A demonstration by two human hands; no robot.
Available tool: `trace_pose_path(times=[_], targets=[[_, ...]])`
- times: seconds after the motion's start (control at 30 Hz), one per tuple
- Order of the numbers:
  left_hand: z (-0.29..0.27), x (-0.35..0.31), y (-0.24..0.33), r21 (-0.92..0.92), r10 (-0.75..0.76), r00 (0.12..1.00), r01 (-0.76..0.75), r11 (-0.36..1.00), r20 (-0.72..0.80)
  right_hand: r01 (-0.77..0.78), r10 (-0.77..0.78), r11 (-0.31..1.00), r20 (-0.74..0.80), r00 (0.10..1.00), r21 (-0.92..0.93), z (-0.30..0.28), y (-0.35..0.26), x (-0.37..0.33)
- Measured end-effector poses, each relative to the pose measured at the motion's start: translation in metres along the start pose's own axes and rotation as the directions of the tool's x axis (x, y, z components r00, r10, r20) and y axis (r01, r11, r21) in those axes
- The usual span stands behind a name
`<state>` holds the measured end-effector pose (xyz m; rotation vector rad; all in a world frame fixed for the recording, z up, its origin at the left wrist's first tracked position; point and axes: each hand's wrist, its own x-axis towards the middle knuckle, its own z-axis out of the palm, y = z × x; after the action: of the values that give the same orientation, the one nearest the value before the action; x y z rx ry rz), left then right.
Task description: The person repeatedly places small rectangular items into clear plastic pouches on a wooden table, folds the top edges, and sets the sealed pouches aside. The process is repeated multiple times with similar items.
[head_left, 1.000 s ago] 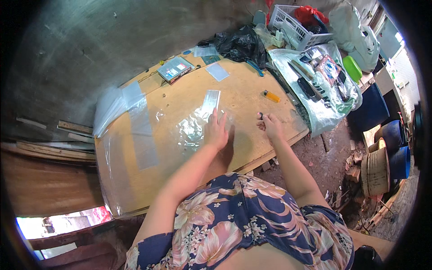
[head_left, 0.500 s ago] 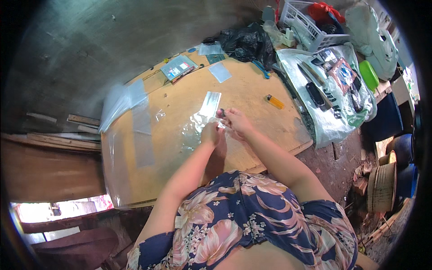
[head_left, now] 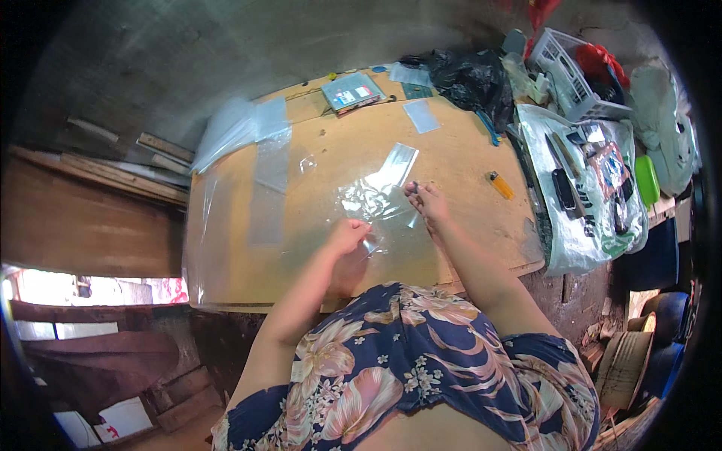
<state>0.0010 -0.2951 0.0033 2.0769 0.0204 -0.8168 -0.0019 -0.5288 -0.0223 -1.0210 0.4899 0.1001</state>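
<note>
At the far left, beyond the table, I record several wooden planks stacked against the wall. On the left end of the wooden table, I find a pile of clear plastic sheets, and beside it a long translucent strip laid flat, running toward the near edge. Further along, at the back, a flat grey case lies with labels on its upper face. In front of it I observe the left hand, its thumb and fingers brought together on the near part of a crinkled clear film. The film lies across the middle of the table, between and ahead of the two hands; a silvery strip adjoins its far side. I note the right hand with fingers curled, thumb and fingertips closed on a small dark object whose kind I cannot tell. Behind that hand lies a small pale sheet, then a black plastic bag and a blue-handled tool. To the right I log an orange lighter, a white plastic sack bearing assorted items, a white crate and a green container
</note>
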Motion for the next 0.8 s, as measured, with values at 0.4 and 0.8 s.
trace_pose_path(times=[0.4,0.8], targets=[[-0.164,-0.090,-0.107,-0.494,-0.152,0.899,-0.079,0.866,-0.410,0.165,-0.170,0.982,-0.055,0.984,-0.089,0.014,-0.021,-0.041],[-0.177,-0.066,-0.135,-0.507,-0.121,0.955,-0.034,0.861,-0.270,0.150,-0.153,0.966,0.003,0.988,-0.209,0.064,0.008,-0.076]])
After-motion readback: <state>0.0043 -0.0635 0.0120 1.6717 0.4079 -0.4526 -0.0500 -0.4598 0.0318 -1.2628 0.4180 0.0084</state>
